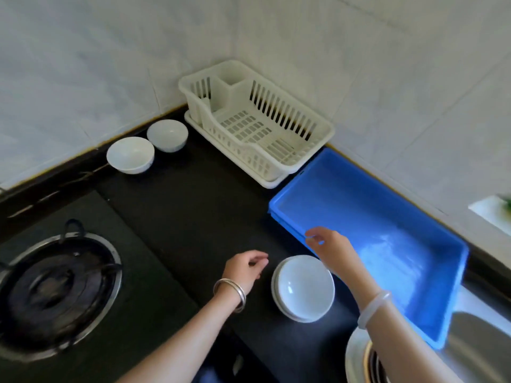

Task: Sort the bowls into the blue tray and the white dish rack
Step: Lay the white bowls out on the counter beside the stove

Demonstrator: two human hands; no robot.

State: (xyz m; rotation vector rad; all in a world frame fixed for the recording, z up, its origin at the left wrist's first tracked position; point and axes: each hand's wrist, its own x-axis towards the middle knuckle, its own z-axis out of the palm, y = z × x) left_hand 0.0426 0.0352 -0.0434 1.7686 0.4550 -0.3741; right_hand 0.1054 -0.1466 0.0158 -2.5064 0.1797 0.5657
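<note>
A stack of shallow white bowls (304, 290) sits on the black counter near me, between my two hands. My left hand (243, 269) hovers just left of the stack, fingers loosely curled, holding nothing. My right hand (331, 248) hangs over the near rim of the blue tray (367, 186), just above and behind the stack, fingers apart and empty. Two deeper white bowls (130, 154) (167, 134) stand side by side at the back left against the wall. The white dish rack (318, 125) fills the back corner and holds nothing; so does the tray.
A gas burner (55, 286) with a metal ring lies at the left. A steel sink (475, 341) starts at the lower right, with the tray's near corner overhanging it. Tiled walls close off the back and right sides.
</note>
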